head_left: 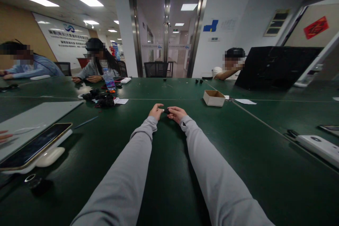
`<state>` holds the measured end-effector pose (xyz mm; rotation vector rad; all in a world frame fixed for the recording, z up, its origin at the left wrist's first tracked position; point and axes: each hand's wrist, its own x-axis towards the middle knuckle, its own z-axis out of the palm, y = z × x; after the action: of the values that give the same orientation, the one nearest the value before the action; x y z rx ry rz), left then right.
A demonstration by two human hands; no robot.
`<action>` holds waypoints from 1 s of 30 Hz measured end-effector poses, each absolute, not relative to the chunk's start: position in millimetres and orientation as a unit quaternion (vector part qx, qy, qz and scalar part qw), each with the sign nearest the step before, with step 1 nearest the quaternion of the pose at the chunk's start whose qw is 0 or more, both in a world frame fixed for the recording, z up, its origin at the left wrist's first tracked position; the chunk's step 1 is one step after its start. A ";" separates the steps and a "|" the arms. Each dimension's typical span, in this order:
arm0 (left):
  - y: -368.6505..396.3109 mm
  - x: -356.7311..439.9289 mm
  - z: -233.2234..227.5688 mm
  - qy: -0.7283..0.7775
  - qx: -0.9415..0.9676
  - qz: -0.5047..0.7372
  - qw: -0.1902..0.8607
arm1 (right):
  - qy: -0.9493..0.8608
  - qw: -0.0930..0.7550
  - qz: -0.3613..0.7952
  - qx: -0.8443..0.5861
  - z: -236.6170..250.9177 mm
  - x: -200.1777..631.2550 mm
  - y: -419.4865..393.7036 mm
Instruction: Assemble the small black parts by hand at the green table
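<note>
Both my arms in grey sleeves stretch out over the dark green table [169, 169]. My left hand [156, 111] and my right hand [176, 113] meet at the table's middle. Between their fingertips they pinch a small black part [166, 111] with a pale tip toward the left hand. The part is too small to make out in detail. A pile of small black parts [102, 99] lies farther back on the left, out of reach of either hand.
A small open cardboard box [214, 97] stands back right. A phone [31, 146] on a white case lies at the near left beside a grey laptop [34, 116]. A water bottle [108, 79], a white device [320, 146] and three seated people surround the table.
</note>
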<state>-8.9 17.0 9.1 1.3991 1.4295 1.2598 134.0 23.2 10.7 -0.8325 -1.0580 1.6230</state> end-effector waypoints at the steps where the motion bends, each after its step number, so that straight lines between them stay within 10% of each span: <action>1: 16.8 -9.3 9.2 0.550 0.547 0.490 0.397 | -0.434 0.494 0.670 -0.345 10.8 134.0 23.1; 30: 15.7 -8.5 10.2 0.557 0.547 0.490 0.388 | -0.440 0.491 0.670 -0.341 10.4 134.8 23.5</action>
<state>-8.5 15.7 10.2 1.3916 1.4169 1.2476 134.8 23.5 10.4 -0.8281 -1.0690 1.6265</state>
